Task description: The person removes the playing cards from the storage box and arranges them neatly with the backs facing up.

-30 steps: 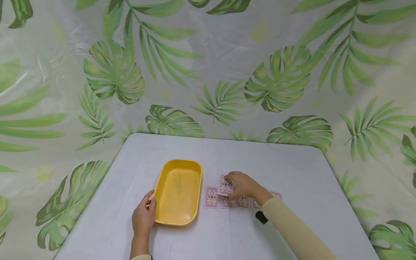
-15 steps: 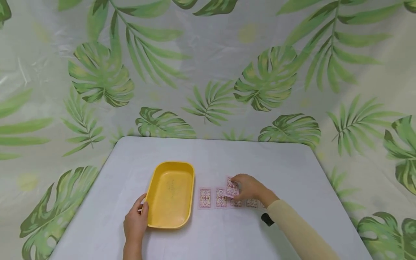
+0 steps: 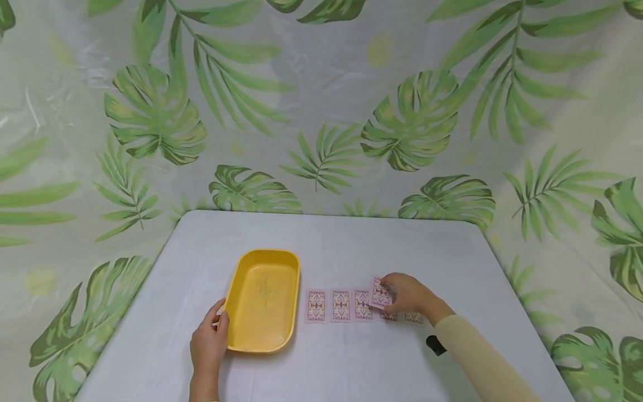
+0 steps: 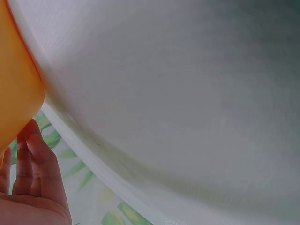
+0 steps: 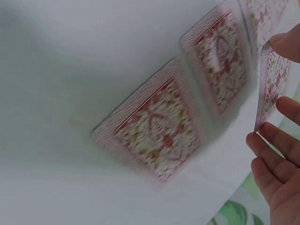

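Note:
My right hand (image 3: 409, 295) pinches a playing card (image 3: 380, 292) between thumb and fingers, patterned red-and-white back showing. In the right wrist view, this held card (image 5: 274, 79) is seen nearly edge-on, raised off the table. Below it runs a row of playing cards (image 3: 316, 306), all back up; the hand and held card partly cover the ones at the right end. Two of those, a nearer card (image 5: 159, 129) and a farther card (image 5: 222, 61), lie flat and apart. My left hand (image 3: 208, 339) holds the left side of a yellow tray (image 3: 296, 301).
A white-covered table (image 3: 341, 240) lies under everything, its far edge against a leaf-patterned sheet (image 3: 321, 100). A black object (image 3: 435, 345) sits at the right wrist, beneath the sleeve (image 3: 477, 352). Inside the tray nothing but faint marks shows.
My right hand has moved rightward along the row with a card, uncovering cards on the left. The head view shifted slightly at first. The left hand stays at the tray.

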A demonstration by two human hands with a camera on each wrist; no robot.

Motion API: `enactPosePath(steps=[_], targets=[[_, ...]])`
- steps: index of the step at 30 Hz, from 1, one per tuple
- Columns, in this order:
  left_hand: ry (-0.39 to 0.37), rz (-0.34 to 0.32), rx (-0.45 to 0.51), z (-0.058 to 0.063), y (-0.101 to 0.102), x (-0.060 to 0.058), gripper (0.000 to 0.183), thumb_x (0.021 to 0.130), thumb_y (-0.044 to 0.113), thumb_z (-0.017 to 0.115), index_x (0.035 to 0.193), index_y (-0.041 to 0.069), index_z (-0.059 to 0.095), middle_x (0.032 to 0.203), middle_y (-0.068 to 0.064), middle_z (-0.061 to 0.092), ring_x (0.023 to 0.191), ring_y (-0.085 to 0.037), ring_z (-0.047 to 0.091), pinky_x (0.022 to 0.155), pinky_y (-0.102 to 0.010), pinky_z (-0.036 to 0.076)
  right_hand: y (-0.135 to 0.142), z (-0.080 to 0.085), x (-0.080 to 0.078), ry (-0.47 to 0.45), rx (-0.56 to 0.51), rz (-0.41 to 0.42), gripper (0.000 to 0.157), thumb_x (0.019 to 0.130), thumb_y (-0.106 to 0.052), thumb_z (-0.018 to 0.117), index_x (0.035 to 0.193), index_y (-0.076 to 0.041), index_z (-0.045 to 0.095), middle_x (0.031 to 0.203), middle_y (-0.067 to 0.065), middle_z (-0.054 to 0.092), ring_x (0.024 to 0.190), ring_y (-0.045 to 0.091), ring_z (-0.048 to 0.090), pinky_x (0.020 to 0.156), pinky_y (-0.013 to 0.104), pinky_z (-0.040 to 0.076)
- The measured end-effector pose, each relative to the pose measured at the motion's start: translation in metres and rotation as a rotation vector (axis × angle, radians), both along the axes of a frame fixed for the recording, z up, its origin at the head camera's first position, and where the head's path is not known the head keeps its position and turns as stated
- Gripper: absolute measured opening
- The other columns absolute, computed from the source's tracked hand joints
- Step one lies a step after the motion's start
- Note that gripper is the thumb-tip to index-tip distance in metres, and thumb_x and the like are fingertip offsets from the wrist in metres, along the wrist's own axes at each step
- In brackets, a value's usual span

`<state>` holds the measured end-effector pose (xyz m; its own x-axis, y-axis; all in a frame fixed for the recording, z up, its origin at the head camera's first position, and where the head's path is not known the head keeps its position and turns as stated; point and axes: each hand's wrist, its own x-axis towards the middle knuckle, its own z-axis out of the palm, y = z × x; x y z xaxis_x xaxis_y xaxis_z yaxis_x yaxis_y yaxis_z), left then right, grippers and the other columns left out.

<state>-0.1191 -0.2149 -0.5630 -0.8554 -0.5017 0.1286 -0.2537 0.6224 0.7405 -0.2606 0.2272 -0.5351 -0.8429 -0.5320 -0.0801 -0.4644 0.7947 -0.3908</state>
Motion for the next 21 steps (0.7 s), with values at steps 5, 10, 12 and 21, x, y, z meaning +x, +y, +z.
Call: enactPosePath(steps=[5,10,12,21], targets=[[-0.005,-0.003,-0.006,0.000,0.000,0.000,0.036,0.101,0.022,0.049,0.134,0.010,0.059,0.101,-0.020,0.069,0.081,-0.031,0.067,0.067,-0.040,0.049,0.017,-0.002,0.004,0.018,0.010,0.002,0.059,0.067,-0.024,0.086,0.116,0.001,0.064,0.121,0.016,0.062,0.118,0.039,0.054,0.101,0.051,0.039],[-0.024,-0.001,0.001,0.001,0.000,0.000,0.037,0.101,0.023,0.048,0.135,0.010,0.058,0.103,-0.020,0.068,0.082,-0.031,0.066,0.067,-0.039,0.048,0.033,-0.007,0.008,-0.008,0.010,-0.037,0.055,0.066,-0.023,0.086,0.111,-0.001,0.065,0.118,0.015,0.063,0.116,0.039,0.055,0.099,0.052,0.041],[-0.030,0.000,0.004,0.002,0.000,0.001,0.038,0.102,0.023,0.047,0.135,0.010,0.057,0.103,-0.020,0.068,0.082,-0.031,0.065,0.067,-0.038,0.048,0.039,-0.009,0.010,-0.011,0.021,-0.049,0.055,0.065,-0.023,0.086,0.111,-0.001,0.065,0.116,0.013,0.064,0.115,0.037,0.056,0.099,0.051,0.041],[-0.028,0.001,0.006,0.003,0.001,0.000,0.038,0.101,0.023,0.048,0.135,0.010,0.057,0.103,-0.020,0.068,0.081,-0.030,0.065,0.066,-0.038,0.048,0.065,-0.013,0.019,0.019,0.059,-0.073,0.059,0.061,-0.025,0.083,0.110,0.002,0.063,0.110,0.011,0.066,0.107,0.035,0.060,0.095,0.050,0.045]])
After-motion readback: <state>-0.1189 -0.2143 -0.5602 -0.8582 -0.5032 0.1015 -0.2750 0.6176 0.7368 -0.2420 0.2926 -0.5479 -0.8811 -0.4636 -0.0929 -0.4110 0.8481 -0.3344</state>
